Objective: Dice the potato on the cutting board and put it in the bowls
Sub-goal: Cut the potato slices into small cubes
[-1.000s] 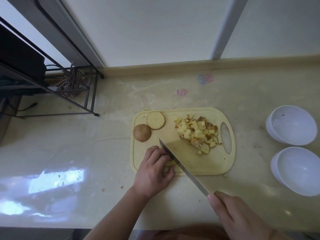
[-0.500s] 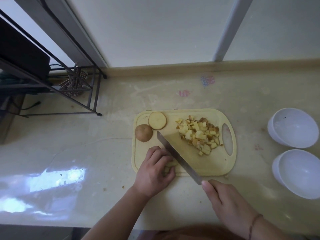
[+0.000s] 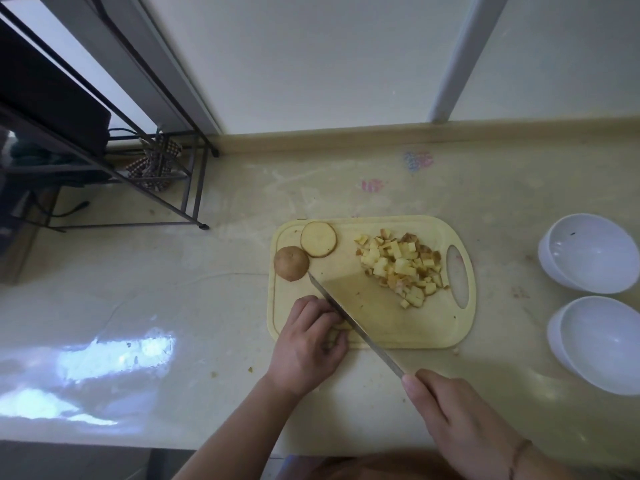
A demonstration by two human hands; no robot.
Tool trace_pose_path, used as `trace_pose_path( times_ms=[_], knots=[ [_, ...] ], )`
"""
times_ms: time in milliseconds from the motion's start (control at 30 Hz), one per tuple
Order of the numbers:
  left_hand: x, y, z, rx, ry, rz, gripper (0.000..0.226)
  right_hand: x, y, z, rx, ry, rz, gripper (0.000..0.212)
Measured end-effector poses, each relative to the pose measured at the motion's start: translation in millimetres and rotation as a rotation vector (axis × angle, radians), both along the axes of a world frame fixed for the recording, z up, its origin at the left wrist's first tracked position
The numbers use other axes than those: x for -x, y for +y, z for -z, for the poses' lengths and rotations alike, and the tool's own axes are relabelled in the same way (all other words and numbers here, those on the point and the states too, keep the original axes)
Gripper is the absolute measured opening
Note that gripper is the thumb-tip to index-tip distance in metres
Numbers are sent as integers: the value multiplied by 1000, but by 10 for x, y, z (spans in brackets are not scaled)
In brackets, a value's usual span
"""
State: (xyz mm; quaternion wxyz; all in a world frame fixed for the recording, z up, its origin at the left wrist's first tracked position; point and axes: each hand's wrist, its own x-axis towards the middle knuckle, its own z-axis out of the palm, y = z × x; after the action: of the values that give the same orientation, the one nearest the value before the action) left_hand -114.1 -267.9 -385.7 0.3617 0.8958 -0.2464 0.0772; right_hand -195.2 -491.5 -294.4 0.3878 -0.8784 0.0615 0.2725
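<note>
On the near left corner of the one cutting board (image 3: 408, 327), the left hand (image 3: 306, 344) curls its fingers over a potato piece that is mostly hidden. Just beside them lies the single knife (image 3: 349, 323), its handle gripped by the right hand (image 3: 450, 410). One round slice (image 3: 318, 239), one potato end (image 3: 291, 263) and one heap of dice (image 3: 401, 265) sit on the board; two white bowls (image 3: 588, 252) stand well apart on the right, both holding no potato.

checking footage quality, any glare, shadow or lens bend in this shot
Head view: bright window glare on the counter at lower left; a soft shadow falls from the knife across the board; wide-angle distortion bows the wall frames; the dice and both bowls look slightly soft.
</note>
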Motion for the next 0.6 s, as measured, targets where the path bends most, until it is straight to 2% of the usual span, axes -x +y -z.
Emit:
trace_pose_path(
  times_ms=[100, 267, 367, 467, 600],
  knots=[
    [3, 9, -1, 0, 10, -1, 17, 42, -26, -18, 40, 20, -27, 79],
    [-6, -4, 3, 6, 10, -9, 17, 145, -93, -50, 14, 170, 0, 91],
    [-7, -12, -4, 22, 13, -8, 16, 61, -51, -39, 66, 82, -51, 83],
    [-22, -10, -8, 32, 19, 0, 16, -130, 104, 81, 21, -23, -32, 81],
    [-23, 17, -4, 16, 12, 21, 18, -298, 159, 101, -44, -57, 19, 61]
  ],
)
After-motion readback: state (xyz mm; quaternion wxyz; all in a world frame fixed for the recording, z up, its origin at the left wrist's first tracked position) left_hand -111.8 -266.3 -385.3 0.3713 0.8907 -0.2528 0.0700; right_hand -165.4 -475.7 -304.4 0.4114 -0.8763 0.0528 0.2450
